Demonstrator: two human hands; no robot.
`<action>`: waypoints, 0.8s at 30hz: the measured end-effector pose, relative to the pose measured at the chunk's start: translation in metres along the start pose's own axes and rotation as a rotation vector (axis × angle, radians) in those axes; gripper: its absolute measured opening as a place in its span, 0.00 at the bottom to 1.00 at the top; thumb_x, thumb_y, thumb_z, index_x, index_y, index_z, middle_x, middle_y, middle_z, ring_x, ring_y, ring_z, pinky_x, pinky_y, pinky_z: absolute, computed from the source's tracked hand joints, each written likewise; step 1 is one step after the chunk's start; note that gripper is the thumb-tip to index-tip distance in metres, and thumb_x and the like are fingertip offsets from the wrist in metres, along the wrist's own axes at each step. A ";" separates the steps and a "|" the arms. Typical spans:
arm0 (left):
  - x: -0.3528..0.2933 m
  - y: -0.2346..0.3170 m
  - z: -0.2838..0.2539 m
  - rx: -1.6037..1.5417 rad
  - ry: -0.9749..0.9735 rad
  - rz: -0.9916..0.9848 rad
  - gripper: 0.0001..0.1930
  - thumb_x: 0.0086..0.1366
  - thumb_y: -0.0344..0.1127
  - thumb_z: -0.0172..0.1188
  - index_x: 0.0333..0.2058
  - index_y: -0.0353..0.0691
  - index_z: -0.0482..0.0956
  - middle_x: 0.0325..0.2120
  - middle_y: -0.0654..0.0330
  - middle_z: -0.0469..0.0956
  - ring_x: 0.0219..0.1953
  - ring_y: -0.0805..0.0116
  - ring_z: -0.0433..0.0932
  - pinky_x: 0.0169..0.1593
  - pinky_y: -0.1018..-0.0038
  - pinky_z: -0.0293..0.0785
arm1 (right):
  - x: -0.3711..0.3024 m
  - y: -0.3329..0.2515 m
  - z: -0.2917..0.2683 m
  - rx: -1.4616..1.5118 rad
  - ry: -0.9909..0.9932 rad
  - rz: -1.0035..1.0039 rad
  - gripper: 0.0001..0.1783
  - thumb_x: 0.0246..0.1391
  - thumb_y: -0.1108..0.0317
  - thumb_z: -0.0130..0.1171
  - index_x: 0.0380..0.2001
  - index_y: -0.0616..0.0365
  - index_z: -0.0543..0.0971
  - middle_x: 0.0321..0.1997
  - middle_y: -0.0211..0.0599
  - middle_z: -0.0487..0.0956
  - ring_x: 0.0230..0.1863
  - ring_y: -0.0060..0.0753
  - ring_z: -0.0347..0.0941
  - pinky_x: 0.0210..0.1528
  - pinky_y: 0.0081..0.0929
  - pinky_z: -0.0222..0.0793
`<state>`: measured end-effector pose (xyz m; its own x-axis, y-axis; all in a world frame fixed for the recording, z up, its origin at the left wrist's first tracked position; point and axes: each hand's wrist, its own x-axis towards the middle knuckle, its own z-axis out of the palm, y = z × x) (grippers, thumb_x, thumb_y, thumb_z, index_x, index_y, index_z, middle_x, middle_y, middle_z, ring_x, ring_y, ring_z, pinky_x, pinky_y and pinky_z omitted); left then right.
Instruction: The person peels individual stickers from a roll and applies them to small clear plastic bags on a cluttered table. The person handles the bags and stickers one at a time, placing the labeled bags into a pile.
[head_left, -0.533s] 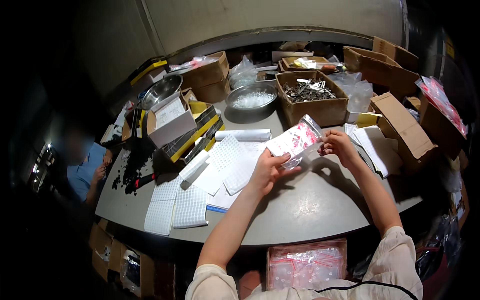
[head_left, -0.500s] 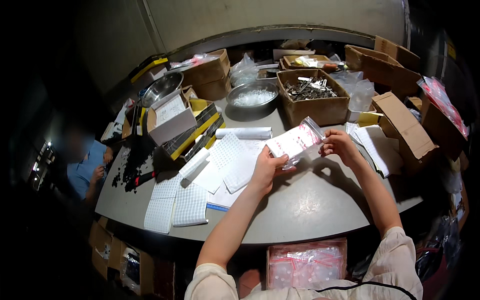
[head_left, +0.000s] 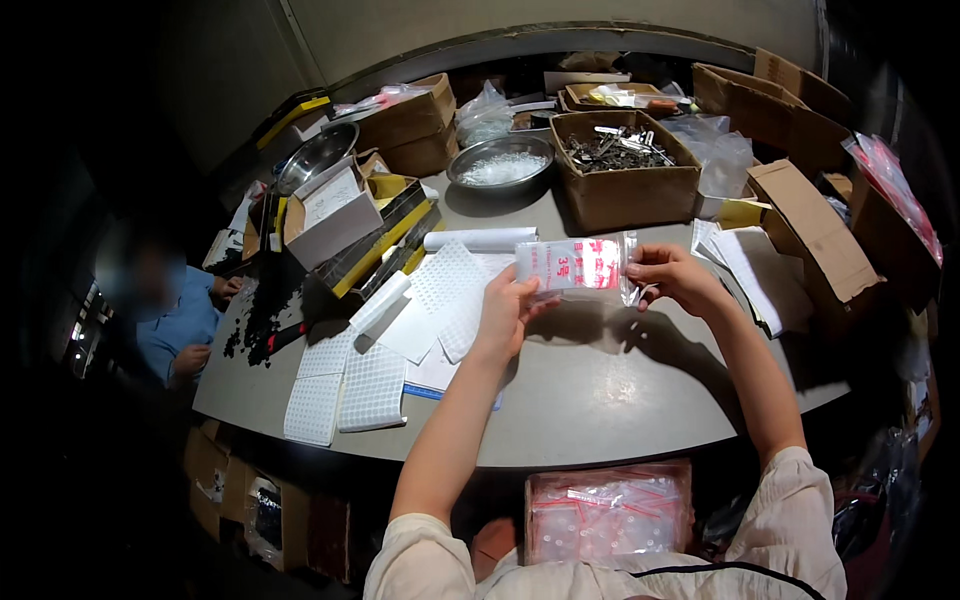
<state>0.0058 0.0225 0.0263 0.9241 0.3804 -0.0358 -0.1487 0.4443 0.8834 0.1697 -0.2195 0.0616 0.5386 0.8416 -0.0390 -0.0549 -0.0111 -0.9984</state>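
Note:
Between my two hands, above the table, is a clear plastic zip bag (head_left: 572,266) with red print and something white inside. My left hand (head_left: 508,308) grips its left end, thumb on top and fingers underneath. At the bag's right end, my right hand (head_left: 668,276) pinches the clear edge between thumb and fingers. Sheets of small round labels (head_left: 455,290) lie on the table left of my left hand. A box of clear zip bags with red lines (head_left: 608,515) sits close to my body, below the table's edge.
A cardboard box of small dark metal parts (head_left: 630,190) stands behind the bag, beside a metal bowl of clear pieces (head_left: 500,163). Black bits (head_left: 262,310) are scattered at left, near a person in blue (head_left: 180,320). Open cartons (head_left: 815,230) and papers (head_left: 755,270) crowd the right.
The bag has turned from tilted to nearly level, and its red print now faces up more plainly. My left hand has shifted slightly left. Both hands still hold the bag.

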 end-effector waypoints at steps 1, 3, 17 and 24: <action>0.002 -0.002 -0.004 0.008 0.004 -0.006 0.19 0.70 0.26 0.53 0.58 0.33 0.73 0.47 0.51 0.82 0.42 0.62 0.84 0.44 0.69 0.84 | 0.000 -0.002 -0.001 0.021 -0.001 -0.012 0.10 0.65 0.65 0.63 0.36 0.60 0.78 0.31 0.32 0.78 0.27 0.24 0.78 0.29 0.25 0.80; 0.009 -0.019 -0.012 0.173 0.068 0.067 0.18 0.72 0.27 0.53 0.58 0.32 0.73 0.46 0.51 0.82 0.41 0.64 0.83 0.42 0.71 0.83 | -0.005 -0.010 0.007 0.087 0.039 -0.046 0.10 0.66 0.65 0.62 0.35 0.60 0.77 0.27 0.30 0.76 0.22 0.24 0.77 0.23 0.22 0.76; -0.039 -0.015 0.042 0.377 -0.407 0.004 0.20 0.77 0.50 0.55 0.37 0.37 0.80 0.29 0.59 0.84 0.26 0.72 0.84 0.22 0.81 0.73 | -0.026 0.007 0.070 -0.042 -0.118 -0.140 0.11 0.59 0.71 0.64 0.23 0.59 0.77 0.23 0.25 0.77 0.28 0.17 0.72 0.36 0.20 0.67; -0.039 -0.014 0.042 0.303 -0.419 0.058 0.17 0.79 0.43 0.53 0.37 0.36 0.80 0.31 0.59 0.84 0.30 0.74 0.84 0.29 0.80 0.76 | -0.027 -0.005 0.064 -0.047 -0.102 -0.009 0.14 0.57 0.59 0.67 0.23 0.55 0.79 0.20 0.23 0.74 0.21 0.14 0.65 0.21 0.17 0.56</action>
<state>-0.0135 -0.0322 0.0349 0.9882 0.0129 0.1525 -0.1527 0.1538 0.9762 0.1015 -0.2071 0.0701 0.4500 0.8925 -0.0286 -0.0097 -0.0271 -0.9996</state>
